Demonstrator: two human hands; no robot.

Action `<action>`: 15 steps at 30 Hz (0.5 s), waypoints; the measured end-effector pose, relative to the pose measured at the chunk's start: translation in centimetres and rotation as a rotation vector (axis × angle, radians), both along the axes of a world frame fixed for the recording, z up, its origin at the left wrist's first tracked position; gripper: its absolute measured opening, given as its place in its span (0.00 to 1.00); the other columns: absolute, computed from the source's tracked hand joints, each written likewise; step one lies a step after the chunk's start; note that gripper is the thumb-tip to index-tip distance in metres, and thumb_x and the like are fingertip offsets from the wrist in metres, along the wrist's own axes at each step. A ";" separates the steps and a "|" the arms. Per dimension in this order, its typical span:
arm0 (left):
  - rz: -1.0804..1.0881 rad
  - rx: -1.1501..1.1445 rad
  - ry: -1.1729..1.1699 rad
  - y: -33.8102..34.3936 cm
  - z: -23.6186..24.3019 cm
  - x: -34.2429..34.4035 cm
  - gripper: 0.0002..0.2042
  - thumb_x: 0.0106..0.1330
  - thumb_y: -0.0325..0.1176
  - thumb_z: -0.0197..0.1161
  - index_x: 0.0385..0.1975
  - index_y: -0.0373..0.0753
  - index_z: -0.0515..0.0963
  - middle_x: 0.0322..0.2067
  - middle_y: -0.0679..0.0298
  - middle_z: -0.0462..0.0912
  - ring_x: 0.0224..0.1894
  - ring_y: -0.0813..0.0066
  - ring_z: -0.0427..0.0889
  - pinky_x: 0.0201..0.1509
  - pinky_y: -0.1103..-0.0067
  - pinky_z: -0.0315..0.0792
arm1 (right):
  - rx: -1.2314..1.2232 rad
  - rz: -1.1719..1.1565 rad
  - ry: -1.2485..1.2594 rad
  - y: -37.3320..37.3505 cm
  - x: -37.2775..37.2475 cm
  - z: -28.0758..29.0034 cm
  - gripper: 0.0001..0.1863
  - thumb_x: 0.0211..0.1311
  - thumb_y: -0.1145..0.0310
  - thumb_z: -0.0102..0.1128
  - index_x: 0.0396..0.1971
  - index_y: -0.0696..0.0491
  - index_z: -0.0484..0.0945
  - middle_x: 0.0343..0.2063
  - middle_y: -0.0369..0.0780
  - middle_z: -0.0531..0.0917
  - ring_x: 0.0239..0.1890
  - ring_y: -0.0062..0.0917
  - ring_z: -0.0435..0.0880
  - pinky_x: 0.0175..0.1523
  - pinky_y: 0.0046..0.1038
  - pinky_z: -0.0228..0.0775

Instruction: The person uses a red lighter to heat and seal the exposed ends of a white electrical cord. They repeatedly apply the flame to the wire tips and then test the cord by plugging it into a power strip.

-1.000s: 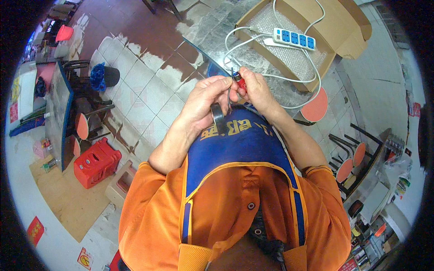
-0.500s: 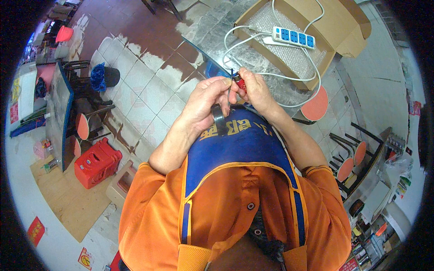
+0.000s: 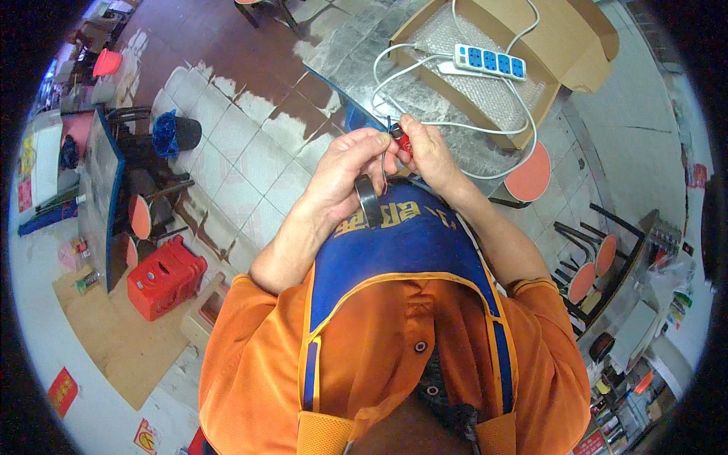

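My left hand (image 3: 345, 171) is closed, pinching a thin dark wire (image 3: 385, 159) that stands upright between thumb and finger, with a roll of black tape (image 3: 367, 199) hanging from its fingers. My right hand (image 3: 428, 155) grips a small red object with a dark, metallic top (image 3: 402, 140), held against the wire beside my left thumb; I cannot make out exactly what it is. Just beyond both hands, a white cable (image 3: 493, 129) loops round an open cardboard box (image 3: 576, 57) with bubble wrap, on which lies a power strip (image 3: 490, 62) with blue sockets.
The grey marble table (image 3: 349, 57) is ahead. Pink-seated stools (image 3: 527, 174) stand at right, more furniture (image 3: 618, 303) beyond. At left are a blue-edged table (image 3: 102, 197), a red plastic container (image 3: 163, 280), a bucket with blue liner (image 3: 167, 136) and a brown board (image 3: 114, 341).
The view has shifted slightly, so the box and furniture sit a little differently in the picture. My hands keep almost the same grip on the wire, tape and red object.
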State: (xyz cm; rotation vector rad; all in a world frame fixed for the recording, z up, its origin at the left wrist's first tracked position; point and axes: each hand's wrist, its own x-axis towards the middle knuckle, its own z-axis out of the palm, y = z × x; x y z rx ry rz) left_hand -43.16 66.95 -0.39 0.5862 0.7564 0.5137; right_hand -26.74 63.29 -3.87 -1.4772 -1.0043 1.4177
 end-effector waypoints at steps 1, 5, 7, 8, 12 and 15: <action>0.001 0.000 0.001 0.0 0.0 0.0 0.09 0.68 0.35 0.57 0.33 0.35 0.77 0.20 0.65 0.79 0.13 0.85 0.74 0.15 0.90 0.67 | -0.006 -0.006 0.012 0.0 0.0 0.1 0.26 0.72 0.52 0.37 0.20 0.55 0.72 0.15 0.34 0.72 0.19 0.19 0.68 0.25 0.28 0.59; 0.001 0.012 0.004 0.1 -0.1 0.0 0.09 0.68 0.35 0.57 0.32 0.36 0.76 0.21 0.64 0.79 0.13 0.85 0.73 0.16 0.90 0.67 | -0.021 -0.005 0.026 0.0 0.0 0.0 0.27 0.71 0.52 0.36 0.20 0.56 0.72 0.15 0.35 0.72 0.19 0.20 0.69 0.25 0.27 0.60; 0.005 0.016 -0.002 0.1 -0.3 0.0 0.08 0.68 0.34 0.57 0.32 0.36 0.76 0.21 0.64 0.80 0.13 0.84 0.73 0.16 0.90 0.67 | -0.024 0.002 0.011 0.0 0.1 -0.4 0.27 0.71 0.51 0.36 0.20 0.56 0.72 0.15 0.35 0.72 0.19 0.20 0.69 0.25 0.27 0.60; 0.010 0.014 -0.009 0.1 -0.4 0.0 0.08 0.68 0.34 0.57 0.32 0.36 0.76 0.21 0.64 0.80 0.13 0.84 0.74 0.16 0.91 0.67 | -0.027 0.003 0.001 0.0 0.2 -0.5 0.27 0.71 0.51 0.36 0.21 0.56 0.72 0.15 0.35 0.72 0.19 0.20 0.69 0.25 0.27 0.59; 0.022 0.009 -0.023 0.0 -0.8 -0.1 0.07 0.67 0.34 0.59 0.32 0.36 0.76 0.22 0.64 0.80 0.14 0.84 0.74 0.17 0.91 0.68 | -0.025 0.000 0.017 0.0 0.0 0.0 0.27 0.71 0.51 0.36 0.20 0.56 0.72 0.15 0.35 0.73 0.18 0.19 0.69 0.26 0.27 0.59; 0.026 -0.031 -0.063 0.1 -0.6 -0.2 0.06 0.67 0.30 0.58 0.29 0.35 0.75 0.24 0.59 0.81 0.17 0.82 0.76 0.20 0.89 0.70 | -0.015 0.034 0.015 0.1 0.2 0.3 0.27 0.71 0.51 0.36 0.20 0.56 0.72 0.15 0.35 0.73 0.18 0.19 0.68 0.25 0.27 0.59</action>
